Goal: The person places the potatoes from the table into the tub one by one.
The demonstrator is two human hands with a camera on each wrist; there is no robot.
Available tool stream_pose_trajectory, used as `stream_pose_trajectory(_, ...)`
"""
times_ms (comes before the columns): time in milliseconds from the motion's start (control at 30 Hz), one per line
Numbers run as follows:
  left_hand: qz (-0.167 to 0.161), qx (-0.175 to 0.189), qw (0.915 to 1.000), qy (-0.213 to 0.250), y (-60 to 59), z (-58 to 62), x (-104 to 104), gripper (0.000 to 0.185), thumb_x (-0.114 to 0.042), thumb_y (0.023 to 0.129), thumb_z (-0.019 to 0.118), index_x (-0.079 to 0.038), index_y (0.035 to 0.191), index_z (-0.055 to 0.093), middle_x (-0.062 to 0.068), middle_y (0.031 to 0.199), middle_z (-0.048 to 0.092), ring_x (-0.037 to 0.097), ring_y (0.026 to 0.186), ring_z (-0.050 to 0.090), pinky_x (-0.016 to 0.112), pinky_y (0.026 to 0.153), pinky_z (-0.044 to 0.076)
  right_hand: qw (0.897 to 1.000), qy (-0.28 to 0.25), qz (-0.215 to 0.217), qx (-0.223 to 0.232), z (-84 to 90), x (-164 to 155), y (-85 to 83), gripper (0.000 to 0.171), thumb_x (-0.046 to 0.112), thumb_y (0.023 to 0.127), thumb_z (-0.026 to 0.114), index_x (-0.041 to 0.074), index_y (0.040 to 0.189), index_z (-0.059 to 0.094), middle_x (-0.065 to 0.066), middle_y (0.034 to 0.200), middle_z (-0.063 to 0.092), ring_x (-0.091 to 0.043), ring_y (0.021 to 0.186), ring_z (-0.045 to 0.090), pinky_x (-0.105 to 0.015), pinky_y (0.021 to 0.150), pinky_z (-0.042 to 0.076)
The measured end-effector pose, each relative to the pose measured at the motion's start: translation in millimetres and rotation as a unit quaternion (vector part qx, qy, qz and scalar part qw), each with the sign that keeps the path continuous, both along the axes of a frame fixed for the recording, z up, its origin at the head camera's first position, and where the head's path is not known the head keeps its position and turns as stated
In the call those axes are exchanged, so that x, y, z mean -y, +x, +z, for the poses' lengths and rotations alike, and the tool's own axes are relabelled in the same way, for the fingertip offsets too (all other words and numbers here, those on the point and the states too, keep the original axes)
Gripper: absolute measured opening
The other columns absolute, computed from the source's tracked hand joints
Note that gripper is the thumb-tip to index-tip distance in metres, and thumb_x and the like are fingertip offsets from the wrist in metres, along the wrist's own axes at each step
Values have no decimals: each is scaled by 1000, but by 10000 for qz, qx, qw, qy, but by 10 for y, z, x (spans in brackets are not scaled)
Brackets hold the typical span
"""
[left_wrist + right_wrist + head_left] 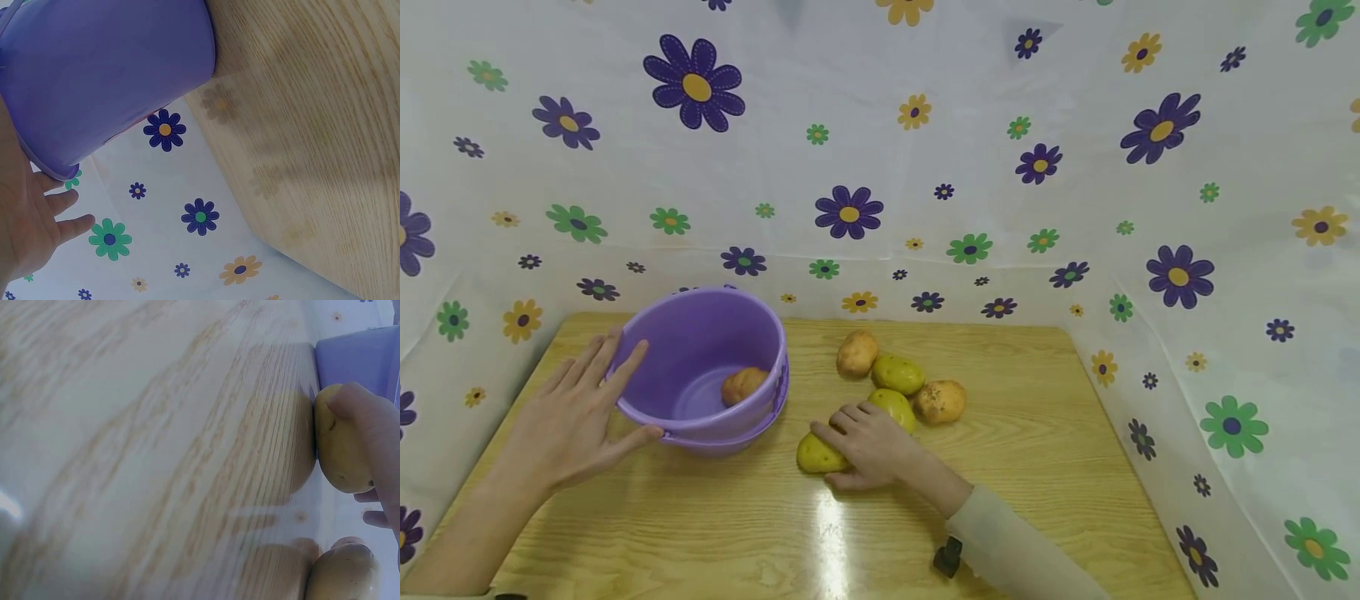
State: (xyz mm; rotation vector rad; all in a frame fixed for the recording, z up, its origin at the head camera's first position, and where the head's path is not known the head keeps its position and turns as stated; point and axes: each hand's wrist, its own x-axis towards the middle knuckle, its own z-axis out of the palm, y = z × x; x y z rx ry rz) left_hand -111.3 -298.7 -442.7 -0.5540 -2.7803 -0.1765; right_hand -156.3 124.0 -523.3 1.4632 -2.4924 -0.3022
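Observation:
A purple bucket (778,333) stands at the left of the table with one brown potato (743,387) inside it. My left hand (574,410) rests against the bucket's near left rim, its fingers spread and fairly straight; the left wrist view shows those fingers (76,226) reaching past the rim. To the right of the bucket, my right hand (874,446) grips a yellow-green potato (817,455) lying on the table. In the right wrist view the thumb lies over the near side of this potato (342,450), with fingertips showing beyond it.
Behind the right hand sit more potatoes in a cluster: a yellow-green one (893,405), another yellow-green one (898,374), and brown ones at the left (857,353) and right (942,402). A flower-patterned sheet (880,167) hangs around the wooden table (1037,467).

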Motion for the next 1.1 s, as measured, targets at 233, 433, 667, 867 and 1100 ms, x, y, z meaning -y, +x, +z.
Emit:
stream_pose_trajectory(233,-16,-2,10000,13,-3,10,1,110,-74,88,65,-17,171,19,15,180,6,44,164,20,58,137,11,9999,-100,104,-62,13,-9,0,77,72,93,59,22,150,53,3,123,72,-15,114,69,-32,102,58)
stream_pose_trajectory(433,-23,-2,10000,-7,2,1,1,111,-73,88,66,-18,171,17,14,180,3,45,164,20,62,135,15,9997,-144,150,-115,26,-28,-9,76,71,92,61,22,149,54,2,124,72,-16,116,69,-32,104,58)
stream_pose_trajectory(667,-10,-16,10000,-36,-1,12,-4,112,-75,88,66,-18,171,18,15,179,6,46,162,23,72,124,31,9995,-215,177,-112,89,-30,-6,75,70,92,61,21,148,54,2,123,72,-17,116,68,-32,100,60)
stream_pose_trajectory(867,3,5,10000,-29,-8,21,-13,112,-75,87,66,-18,171,18,15,180,6,47,162,24,75,117,37,9996,-277,78,-34,131,-31,-22,77,70,91,63,22,150,54,1,125,72,-18,117,68,-33,101,59)
stream_pose_trajectory(1100,26,20,10000,-69,-13,19,-6,113,-75,87,66,-18,171,17,14,180,3,46,162,22,74,119,35,9977,-651,67,-181,190,-51,-70,77,68,86,69,22,147,56,2,122,73,-17,113,68,-32,96,59)
